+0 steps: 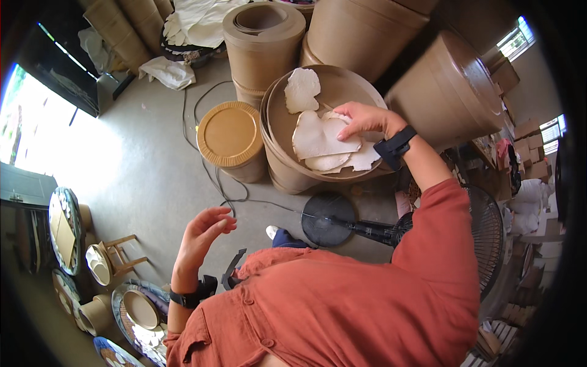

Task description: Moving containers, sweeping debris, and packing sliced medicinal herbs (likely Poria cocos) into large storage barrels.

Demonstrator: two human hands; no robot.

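Note:
My right hand (369,119) rests over a pile of thin, cream, irregular flat pieces (321,136) in a wide round brown tub (367,82). Its thumb and fingers are apart, with the thumb touching the top piece; whether any piece is pinched beneath the palm is hidden. Another cream piece (302,90) lies against the tub's far left inner wall. My left hand (202,235) hangs in the air over the floor, nearer to me and left of the tub. Its fingers are loosely bent and hold nothing visible. Both wrists wear black straps.
Left of the tub stands a brown drum with a ridged lid (228,134). Taller brown drums (264,46) crowd behind and to the right. A black fan (330,218) stands close by my right side, its cable on the floor. Lower left are a wooden stool (125,254) and round trays.

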